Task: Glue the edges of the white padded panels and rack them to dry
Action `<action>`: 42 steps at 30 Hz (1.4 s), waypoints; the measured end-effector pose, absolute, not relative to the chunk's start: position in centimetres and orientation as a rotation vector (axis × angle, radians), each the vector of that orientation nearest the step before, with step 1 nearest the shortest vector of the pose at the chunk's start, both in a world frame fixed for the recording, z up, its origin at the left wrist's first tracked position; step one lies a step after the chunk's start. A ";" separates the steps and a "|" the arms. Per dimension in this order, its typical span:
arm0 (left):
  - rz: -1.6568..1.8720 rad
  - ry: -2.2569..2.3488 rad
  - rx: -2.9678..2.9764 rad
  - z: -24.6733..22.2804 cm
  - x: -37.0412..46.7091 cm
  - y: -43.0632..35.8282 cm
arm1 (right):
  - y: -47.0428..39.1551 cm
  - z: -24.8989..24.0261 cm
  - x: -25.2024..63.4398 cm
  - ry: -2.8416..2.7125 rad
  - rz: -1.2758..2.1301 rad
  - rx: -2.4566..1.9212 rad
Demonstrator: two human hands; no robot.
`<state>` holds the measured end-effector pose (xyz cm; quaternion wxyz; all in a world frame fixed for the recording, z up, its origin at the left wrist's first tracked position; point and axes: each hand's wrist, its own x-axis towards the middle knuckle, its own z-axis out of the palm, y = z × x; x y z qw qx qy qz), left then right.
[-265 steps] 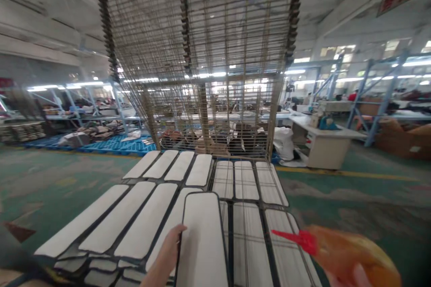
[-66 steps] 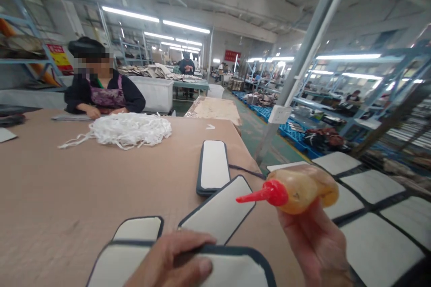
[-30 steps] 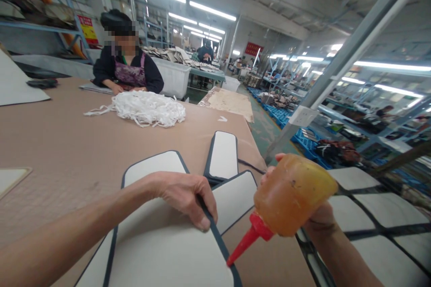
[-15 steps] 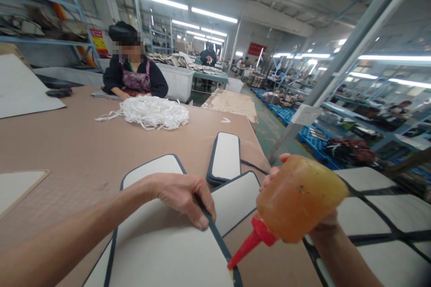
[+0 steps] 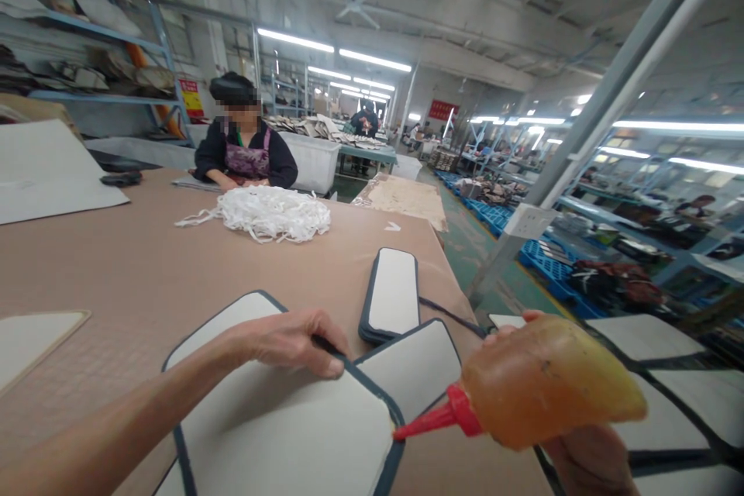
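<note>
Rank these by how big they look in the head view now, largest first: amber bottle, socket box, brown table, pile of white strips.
1. Brown table
2. Amber bottle
3. Pile of white strips
4. Socket box

The table (image 5: 145, 271) has a flat brown top; read as a clock face, 12 at its far edge, it carries a tangled heap of white strips (image 5: 273, 213) just past 12. A small white scrap (image 5: 392, 225) lies toward 1, and thin grey sheets (image 5: 196, 184) toward 11. At 10 there is a broad white sheet (image 5: 49, 174), with a black object (image 5: 122, 178), perhaps cloth, beside its right edge. A pale-edged panel (image 5: 35, 341) lies at 9. Toward 3 rests a neat stack of dark-rimmed white panels (image 5: 394, 294), a dark strap (image 5: 450, 313) running from it to the table's edge
</note>
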<state>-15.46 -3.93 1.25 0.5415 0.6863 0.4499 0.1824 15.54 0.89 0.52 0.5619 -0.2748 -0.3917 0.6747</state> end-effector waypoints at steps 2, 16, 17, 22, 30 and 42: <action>0.451 1.111 1.647 1.1 -15.7 -4.1 | 1.0 -0.4 15.9 -0.942 1.589 -0.605; 0.451 1.267 1.720 0.6 -16.1 -4.8 | 1.5 -3.0 17.8 -1.085 1.536 -0.563; 0.448 1.276 1.722 0.5 -16.2 -4.8 | 1.6 -3.2 18.0 -1.093 1.544 -0.551; 0.470 1.276 1.719 0.2 -16.5 -4.9 | 2.2 -4.6 18.6 -1.157 1.584 -0.497; 0.508 1.270 1.655 0.1 -16.5 -4.8 | 0.8 -3.5 17.5 -1.059 1.574 -0.579; 0.567 1.318 1.556 0.4 -16.5 -4.9 | 1.1 -4.2 18.4 -1.171 1.666 -0.482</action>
